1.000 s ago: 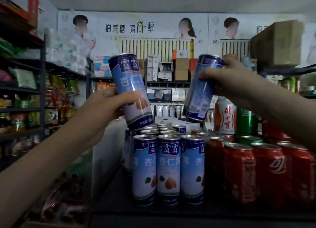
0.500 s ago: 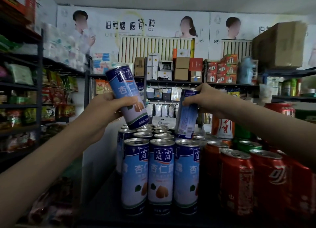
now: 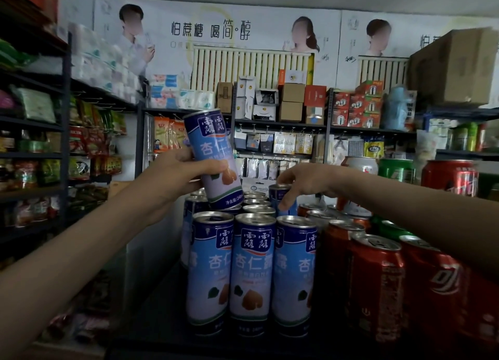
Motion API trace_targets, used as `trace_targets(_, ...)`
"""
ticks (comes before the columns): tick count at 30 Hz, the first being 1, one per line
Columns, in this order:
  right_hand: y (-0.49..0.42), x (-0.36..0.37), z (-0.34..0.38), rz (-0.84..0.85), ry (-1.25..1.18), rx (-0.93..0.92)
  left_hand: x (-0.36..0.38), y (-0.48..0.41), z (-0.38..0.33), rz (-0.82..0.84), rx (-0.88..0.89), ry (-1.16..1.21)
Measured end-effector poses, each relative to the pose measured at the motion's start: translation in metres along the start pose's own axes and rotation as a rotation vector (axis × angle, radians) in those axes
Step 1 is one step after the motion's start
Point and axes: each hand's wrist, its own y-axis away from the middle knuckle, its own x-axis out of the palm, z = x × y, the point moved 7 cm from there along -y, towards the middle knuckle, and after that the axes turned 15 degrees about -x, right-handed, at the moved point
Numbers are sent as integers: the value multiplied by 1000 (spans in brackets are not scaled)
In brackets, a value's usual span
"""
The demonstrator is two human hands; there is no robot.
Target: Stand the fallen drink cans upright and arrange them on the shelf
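Observation:
My left hand [image 3: 172, 176] grips a tall blue almond-drink can [image 3: 209, 143], held tilted with its top leaning left above the back of the blue group. My right hand [image 3: 310, 181] reaches down over a second blue can [image 3: 278, 194] standing upright at the back right of that group, with thumb and fingers curled round its top. Several identical blue cans [image 3: 253, 273] stand upright in rows on the dark shelf [image 3: 151, 319], three of them in the front row.
Red soda cans [image 3: 375, 284] stand packed right of the blue ones, with green cans [image 3: 395, 170] and more red ones stacked higher behind. A cardboard box [image 3: 453, 65] sits top right. Snack shelves line the left aisle.
My right hand came down from head height and set its blue can upright at the back of the group. My left hand lowered its can and moved it right.

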Motion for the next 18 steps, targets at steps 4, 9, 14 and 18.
trace_targets(4, -3, 5, -2, 39, 71, -25, 3, -2, -1, 7, -16, 5)
trace_targets(9, -4, 12, 0, 103, 209, -78, 10, -6, -4, 8, -30, -49)
trace_targets(14, -6, 17, 3, 94, 342, -142, 18, -10, -6, 7, -25, -91)
trace_targets(18, -6, 21, 4, 71, 419, -166, 24, -12, -7, 14, -19, -118)
